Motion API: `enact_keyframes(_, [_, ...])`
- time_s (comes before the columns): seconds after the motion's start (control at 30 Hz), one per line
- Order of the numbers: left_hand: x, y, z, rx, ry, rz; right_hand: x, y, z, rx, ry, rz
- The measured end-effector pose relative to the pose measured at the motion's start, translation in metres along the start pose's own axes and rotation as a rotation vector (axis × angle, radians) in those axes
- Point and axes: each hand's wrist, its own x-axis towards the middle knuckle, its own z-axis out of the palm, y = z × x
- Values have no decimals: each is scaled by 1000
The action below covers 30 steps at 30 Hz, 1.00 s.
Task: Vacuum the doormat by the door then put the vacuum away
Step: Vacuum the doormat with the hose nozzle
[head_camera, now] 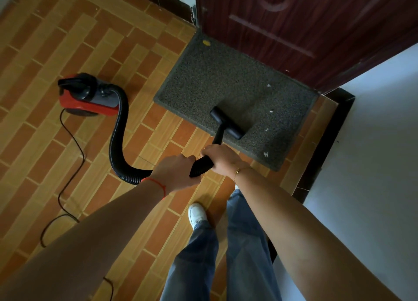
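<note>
grey doormat (235, 83) at door | black nozzle (227, 123) on it | red vacuum (87, 96) left

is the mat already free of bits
No, white scraps still lie along the right side of the doormat, and a yellow bit sits near its far corner.

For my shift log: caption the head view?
Both hands grip the vacuum wand, nozzle on the doormat, scraps remaining.

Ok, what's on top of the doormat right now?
The vacuum's floor nozzle, white scraps along its right side and a yellow bit. The doormat beneath the nozzle is hidden.
</note>
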Motion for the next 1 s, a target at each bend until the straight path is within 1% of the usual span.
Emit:
enact_keyframes(0.23, [-12, -10, 1, 37, 4, -2, 1, -15, 6, -20, 25, -5])
enact_keyframes(0.47, [7, -2, -3, 49, 9, -10, 7, 1, -2, -33, 34, 13])
enact_keyframes(0.57, [25, 13, -11, 32, 21, -11, 7, 23, -15, -52, 37, 22])
enact_keyframes(0.8, [93, 58, -43, -52, 56, -22, 14, 100, -63, -86, 21, 36])
enact_keyframes(1.0, [153, 99, -78, -73, 98, -45, 22, 167, -114, -182, -6, 15])
